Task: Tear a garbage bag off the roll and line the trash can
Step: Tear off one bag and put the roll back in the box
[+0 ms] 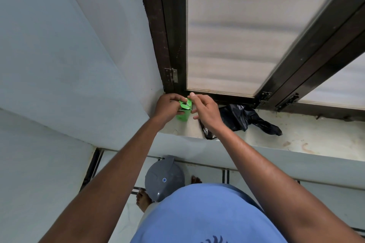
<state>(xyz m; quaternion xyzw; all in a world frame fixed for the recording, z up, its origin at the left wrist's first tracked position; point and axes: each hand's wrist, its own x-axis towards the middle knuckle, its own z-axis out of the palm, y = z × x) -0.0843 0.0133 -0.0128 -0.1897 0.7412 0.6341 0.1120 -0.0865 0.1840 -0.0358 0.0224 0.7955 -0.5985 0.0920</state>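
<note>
A small green box of garbage bags (184, 111) stands on the window sill (296, 136), its top flap lifted and a dark roll end showing inside. My left hand (167, 105) grips the box from the left side. My right hand (205, 109) is at the box's top right, thumb and forefinger pinched at the flap's edge. Below, on the floor between my bare feet, stands a grey trash can (165, 178) with its lid down.
A crumpled black plastic bag (243, 117) lies on the sill just right of my right hand. A dark-framed window (173, 45) with frosted panes rises behind the sill. A pale wall (69, 65) closes the left side.
</note>
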